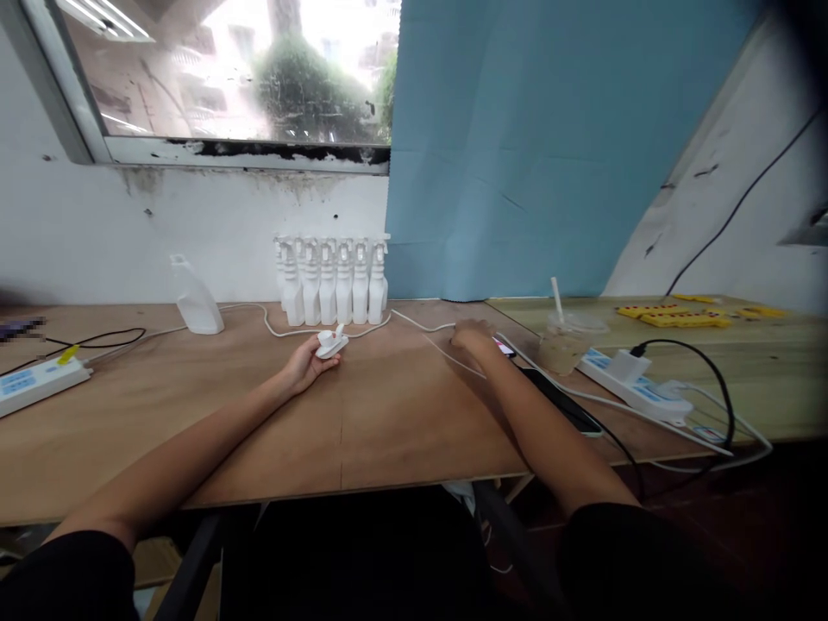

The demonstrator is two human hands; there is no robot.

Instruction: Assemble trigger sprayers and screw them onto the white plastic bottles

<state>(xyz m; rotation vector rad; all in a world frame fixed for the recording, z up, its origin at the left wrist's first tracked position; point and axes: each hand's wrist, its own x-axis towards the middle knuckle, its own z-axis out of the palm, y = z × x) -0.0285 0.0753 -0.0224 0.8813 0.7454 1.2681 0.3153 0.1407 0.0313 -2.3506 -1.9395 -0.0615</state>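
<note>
In the head view, my left hand (306, 366) is closed around a white spray trigger head (332, 343), held just above the wooden table. My right hand (473, 332) reaches down to the tabletop beside a thin white cable; its fingers are mostly hidden and slightly smeared, so what they hold, if anything, does not show. Close to my right wrist lies a phone with a lit screen (504, 348), partly covered. Several white spray bottles (328, 293) stand upright in rows against the wall. A separate white bottle (199, 302) without a trigger head stands to the left.
A second dark phone-like slab (561, 400) lies under my right forearm. Beyond it are a plastic cup with a straw (560, 352) and a power strip with plugs (637, 388). Yellow packs (684, 319) lie at the far right. Another power strip (40, 385) sits left; cables cross the table (401, 414).
</note>
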